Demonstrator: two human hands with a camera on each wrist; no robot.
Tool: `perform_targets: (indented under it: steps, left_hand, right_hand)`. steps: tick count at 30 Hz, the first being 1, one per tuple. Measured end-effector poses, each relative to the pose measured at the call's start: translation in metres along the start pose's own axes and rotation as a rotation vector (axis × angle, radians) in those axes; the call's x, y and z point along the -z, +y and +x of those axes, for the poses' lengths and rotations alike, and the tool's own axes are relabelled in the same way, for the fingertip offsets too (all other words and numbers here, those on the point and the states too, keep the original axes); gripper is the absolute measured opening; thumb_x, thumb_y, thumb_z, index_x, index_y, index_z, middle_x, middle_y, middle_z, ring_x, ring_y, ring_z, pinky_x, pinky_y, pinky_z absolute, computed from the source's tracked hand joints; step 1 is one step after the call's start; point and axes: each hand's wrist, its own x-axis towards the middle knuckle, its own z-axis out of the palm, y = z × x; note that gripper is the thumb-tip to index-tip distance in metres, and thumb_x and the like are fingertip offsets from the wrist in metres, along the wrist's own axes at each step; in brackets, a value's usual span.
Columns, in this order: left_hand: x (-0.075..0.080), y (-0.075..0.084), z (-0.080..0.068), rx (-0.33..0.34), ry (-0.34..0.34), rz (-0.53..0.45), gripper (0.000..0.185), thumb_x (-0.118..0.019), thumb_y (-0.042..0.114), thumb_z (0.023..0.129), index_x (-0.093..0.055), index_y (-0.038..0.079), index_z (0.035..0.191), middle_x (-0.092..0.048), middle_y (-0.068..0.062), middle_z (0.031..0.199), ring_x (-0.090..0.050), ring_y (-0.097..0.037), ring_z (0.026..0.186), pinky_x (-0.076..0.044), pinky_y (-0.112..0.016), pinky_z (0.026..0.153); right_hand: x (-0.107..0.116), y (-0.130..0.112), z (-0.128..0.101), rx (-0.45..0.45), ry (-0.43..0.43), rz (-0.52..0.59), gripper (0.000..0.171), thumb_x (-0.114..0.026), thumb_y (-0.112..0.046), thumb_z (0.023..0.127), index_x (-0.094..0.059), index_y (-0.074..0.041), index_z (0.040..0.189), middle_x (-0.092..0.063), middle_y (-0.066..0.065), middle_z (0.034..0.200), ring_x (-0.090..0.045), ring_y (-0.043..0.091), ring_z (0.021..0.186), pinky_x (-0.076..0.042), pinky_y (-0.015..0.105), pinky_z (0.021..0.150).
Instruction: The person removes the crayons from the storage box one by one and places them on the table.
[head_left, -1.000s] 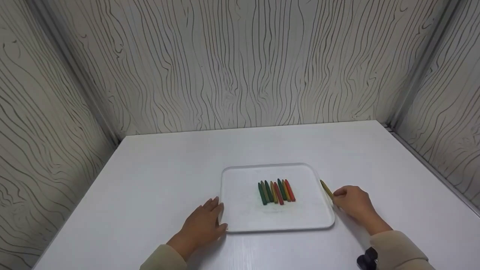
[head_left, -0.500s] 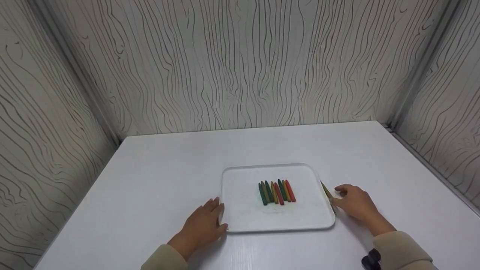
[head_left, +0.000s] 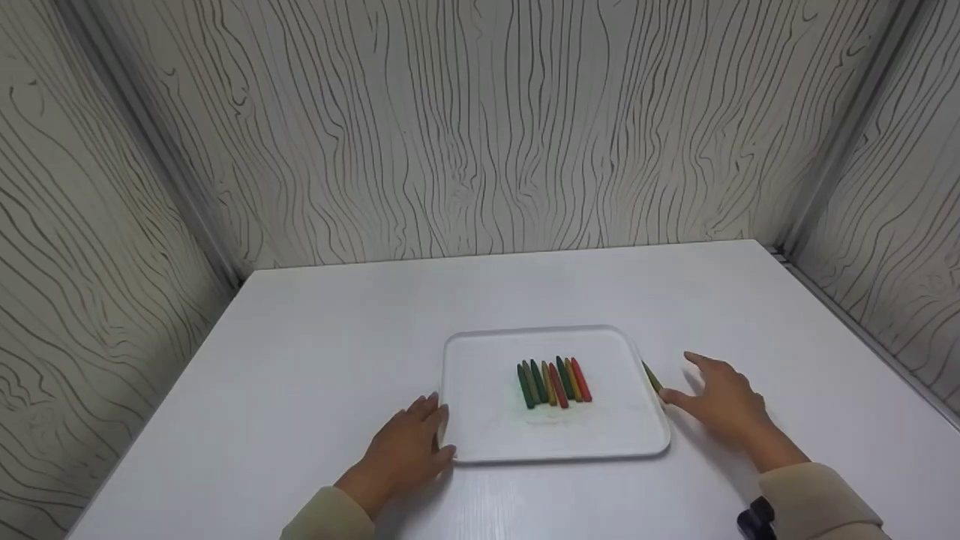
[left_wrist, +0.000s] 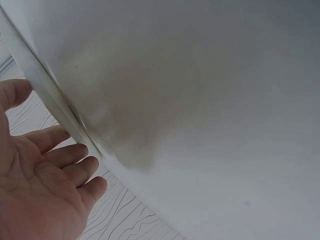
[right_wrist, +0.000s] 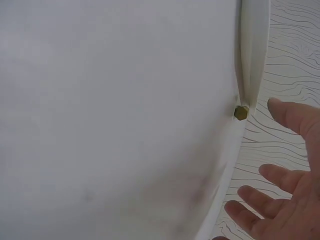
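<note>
Principal item: one slim olive-yellow hexagonal crayon (head_left: 651, 376), lying on the table just outside the right side of a white, shallow, round-cornered tray (head_left: 555, 459). It runs along that side, its far tip pointed away from the person; the right wrist view shows its six-sided near end against the tray's rim.

Right hand (head_left: 720, 401): beside the crayon, fingers spread wide, thumb well apart from the index finger, nothing held. In the head view the thumb overlaps the crayon's near end; in the right wrist view a gap shows between the two.

Tray contents: a row of eight slender crayons (head_left: 559, 386) in dark green, olive, ochre and red, side by side near the middle, far ends leaning slightly left. Faint smudges (head_left: 547, 421) mark the tray floor below the row.

Left hand (head_left: 405, 446): at the tray's left side near the close corner, fingers loosely extended, fingertips at the rim; how firmly they press cannot be told.

Surroundings: a smooth white table (head_left: 337, 337); beige sleeves (head_left: 821, 499) on both arms; a small black device (head_left: 757, 519) under the right cuff; pale wall panels (head_left: 480, 127) with dark wood-grain lines behind and at both sides.
</note>
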Motion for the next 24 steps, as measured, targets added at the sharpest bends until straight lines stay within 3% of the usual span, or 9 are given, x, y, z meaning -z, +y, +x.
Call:
perform_targets:
  steps: [12, 24]
  left_hand:
    - [0.0, 0.0, 0.0, 0.016, -0.011, -0.003, 0.062, -0.057, 0.039, 0.092, -0.046, 0.001, 0.139, -0.036, -0.018, 0.147, -0.03, -0.036, 0.137, -0.025, -0.051, 0.11]
    - [-0.001, -0.001, 0.001, 0.014, -0.013, 0.008, 0.062, -0.057, 0.039, 0.092, -0.046, 0.0, 0.139, -0.036, -0.018, 0.148, -0.03, -0.035, 0.137, -0.025, -0.051, 0.11]
  right_hand:
    - [0.008, 0.0, 0.002, 0.029, 0.079, -0.118, 0.103, -0.057, -0.073, 0.077, -0.035, 0.004, 0.142, -0.032, 0.038, 0.137, -0.031, 0.061, 0.119, -0.03, 0.076, 0.082]
    - [0.018, -0.007, 0.005, 0.02, 0.109, -0.149, 0.103, -0.053, -0.077, 0.076, -0.035, -0.001, 0.144, -0.028, 0.036, 0.14, -0.03, 0.062, 0.119, -0.029, 0.075, 0.082]
